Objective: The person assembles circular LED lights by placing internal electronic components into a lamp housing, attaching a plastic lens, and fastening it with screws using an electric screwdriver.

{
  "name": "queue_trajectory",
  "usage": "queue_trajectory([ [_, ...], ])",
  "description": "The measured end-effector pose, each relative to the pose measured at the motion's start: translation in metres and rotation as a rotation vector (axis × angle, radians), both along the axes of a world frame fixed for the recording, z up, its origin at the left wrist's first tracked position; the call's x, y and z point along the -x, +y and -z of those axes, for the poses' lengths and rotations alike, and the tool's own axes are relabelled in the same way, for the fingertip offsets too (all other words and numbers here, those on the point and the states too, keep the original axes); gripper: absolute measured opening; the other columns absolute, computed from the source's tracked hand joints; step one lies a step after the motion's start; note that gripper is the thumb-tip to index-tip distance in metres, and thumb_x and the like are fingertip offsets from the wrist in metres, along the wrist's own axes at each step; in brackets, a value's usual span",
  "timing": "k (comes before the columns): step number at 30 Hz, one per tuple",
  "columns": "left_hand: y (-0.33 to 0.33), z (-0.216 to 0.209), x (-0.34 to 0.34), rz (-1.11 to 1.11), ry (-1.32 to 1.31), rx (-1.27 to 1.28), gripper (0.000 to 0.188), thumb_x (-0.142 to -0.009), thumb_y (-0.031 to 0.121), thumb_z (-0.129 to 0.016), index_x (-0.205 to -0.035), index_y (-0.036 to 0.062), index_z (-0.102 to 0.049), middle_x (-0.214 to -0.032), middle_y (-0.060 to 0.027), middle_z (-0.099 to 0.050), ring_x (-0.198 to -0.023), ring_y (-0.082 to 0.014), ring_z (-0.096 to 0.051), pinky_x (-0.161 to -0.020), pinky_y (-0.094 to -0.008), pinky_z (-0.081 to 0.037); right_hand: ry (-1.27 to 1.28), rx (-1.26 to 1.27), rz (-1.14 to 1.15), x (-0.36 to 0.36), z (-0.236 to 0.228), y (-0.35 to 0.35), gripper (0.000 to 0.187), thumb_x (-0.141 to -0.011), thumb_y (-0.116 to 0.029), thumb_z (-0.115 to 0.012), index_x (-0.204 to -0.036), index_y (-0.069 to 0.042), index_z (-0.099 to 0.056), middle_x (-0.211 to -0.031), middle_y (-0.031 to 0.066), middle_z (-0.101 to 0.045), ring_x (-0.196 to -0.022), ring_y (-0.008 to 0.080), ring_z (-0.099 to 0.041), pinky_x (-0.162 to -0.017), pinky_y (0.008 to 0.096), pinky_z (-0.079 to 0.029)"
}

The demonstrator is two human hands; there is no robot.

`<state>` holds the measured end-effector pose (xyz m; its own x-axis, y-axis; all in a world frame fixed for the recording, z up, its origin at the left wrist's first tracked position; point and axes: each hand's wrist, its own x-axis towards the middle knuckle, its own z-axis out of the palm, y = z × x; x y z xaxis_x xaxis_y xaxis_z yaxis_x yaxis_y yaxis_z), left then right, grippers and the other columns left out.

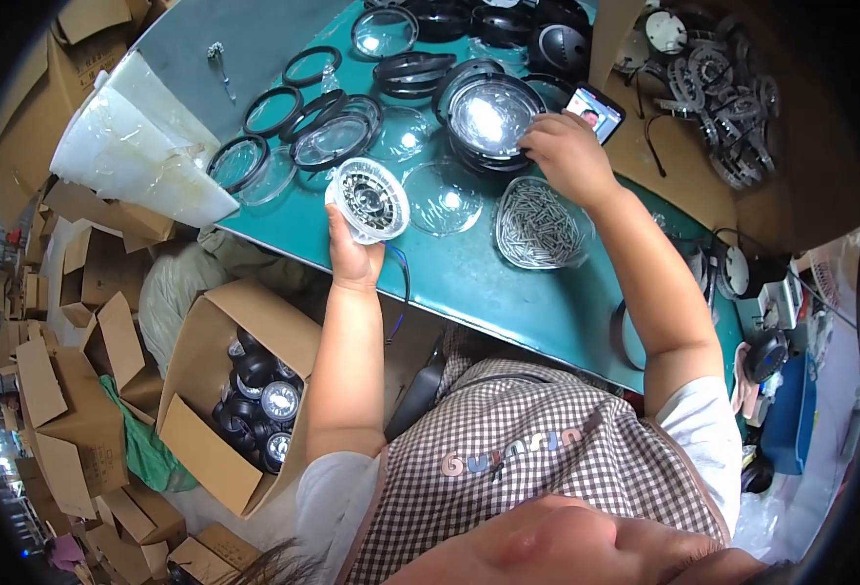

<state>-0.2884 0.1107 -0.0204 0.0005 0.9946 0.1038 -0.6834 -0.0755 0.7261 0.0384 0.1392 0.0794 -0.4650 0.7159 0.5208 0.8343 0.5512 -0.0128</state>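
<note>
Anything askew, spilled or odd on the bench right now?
One oddity: a lit phone lies by the right hand, unlike the stacked round parts beside it. No spill shows around the tub of metal pieces.

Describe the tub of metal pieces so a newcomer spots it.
On the green table, look just nearer the person than the right hand. There sits a clear tub; unlike the clear disc on its left, it is heaped with thin silvery pieces.

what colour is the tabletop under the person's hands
The tabletop is teal green, seen best in the head view.
</note>
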Motion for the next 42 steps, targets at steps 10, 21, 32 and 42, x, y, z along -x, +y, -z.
queue_trajectory([
  [10, -0.016, -0.003, 0.001, 0.013, -0.053, -0.076, 0.073, -0.096, 0.065, -0.047, -0.146, 0.0125, -0.042, -0.141, -0.0067, -0.052, -0.130, -0.0274, -0.051, -0.109, -0.0471, -0.042, 0.412, -0.018, -0.104, -0.012, -0.039, -0.071, 0.022, -0.082, 0.000, -0.071, -0.102, -0.008, -0.071, -0.101, 0.0108, -0.069, -0.103, 0.0309, -0.067, -0.088, 0.0389, -0.053],
  [21, -0.134, -0.071, -0.100, 0.744, -0.111, -0.041, 0.129, -0.068, 0.064, -0.082, -0.154, -0.0076, -0.018, -0.155, -0.0270, -0.033, -0.134, -0.0366, -0.049, -0.110, -0.0472, -0.045, 0.097, -0.091, -0.103, -0.053, -0.019, -0.177, 0.030, -0.071, -0.003, -0.069, -0.101, -0.009, -0.072, -0.103, 0.0058, -0.068, -0.105, 0.0280, -0.066, -0.090, 0.0421, -0.053],
  [32, -0.177, -0.061, -0.152, 0.863, 0.019, 0.054, 0.130, -0.071, 0.082, -0.065, -0.152, -0.0099, -0.022, -0.160, -0.0236, -0.024, -0.140, -0.0309, -0.042, -0.115, -0.0428, -0.038, 0.111, -0.111, -0.074, -0.088, 0.016, -0.254, 0.038, -0.073, -0.013, -0.074, -0.111, -0.013, -0.071, -0.119, 0.0089, -0.065, -0.116, 0.0295, -0.062, -0.095, 0.0424, -0.052],
  [42, -0.193, -0.051, -0.172, 1.011, 0.015, 0.042, 0.126, -0.074, 0.077, -0.068, -0.151, -0.0124, -0.023, -0.158, -0.0256, -0.029, -0.138, -0.0327, -0.046, -0.115, -0.0420, -0.037, 1.449, 0.846, 0.195, -0.117, 0.024, -0.271, 0.068, -0.095, -0.028, -0.062, -0.152, -0.004, -0.033, -0.134, 0.0162, -0.059, -0.091, 0.0190, -0.070, -0.072, 0.0277, -0.055],
])
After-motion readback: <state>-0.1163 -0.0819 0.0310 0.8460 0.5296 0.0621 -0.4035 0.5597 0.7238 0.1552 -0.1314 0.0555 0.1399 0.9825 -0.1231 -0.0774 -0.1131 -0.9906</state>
